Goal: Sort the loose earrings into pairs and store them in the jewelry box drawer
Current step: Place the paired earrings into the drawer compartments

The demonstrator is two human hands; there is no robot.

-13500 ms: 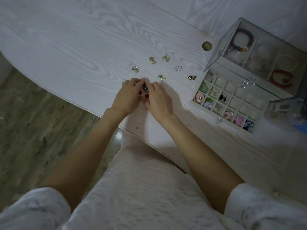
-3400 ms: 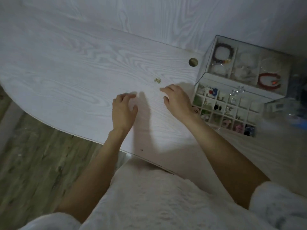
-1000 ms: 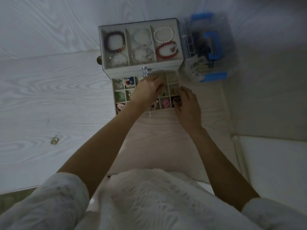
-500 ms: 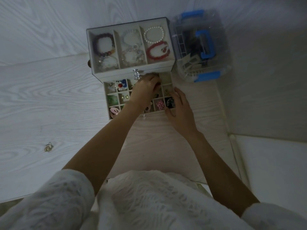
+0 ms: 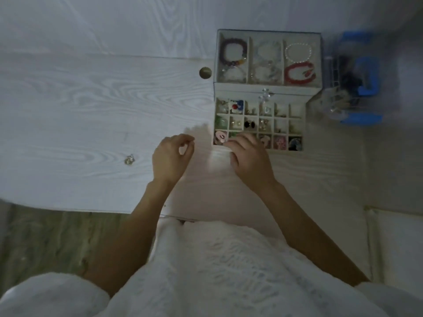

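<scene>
One earring [image 5: 129, 160] is lying loose on the table [image 5: 68, 110]; left hand [image 5: 170, 156], fingers loosely curled and holding nothing, is hovering nearby while right hand [image 5: 248, 157], fingers relaxed, is steadying the open drawer [image 5: 258, 149].

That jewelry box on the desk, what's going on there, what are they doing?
A person is sorting earrings into the open drawer of a jewelry box. The right hand rests at the drawer's front edge. The left hand hovers over the desk with fingers loosely curled, apparently empty. One loose earring lies on the desk to its left.
</scene>
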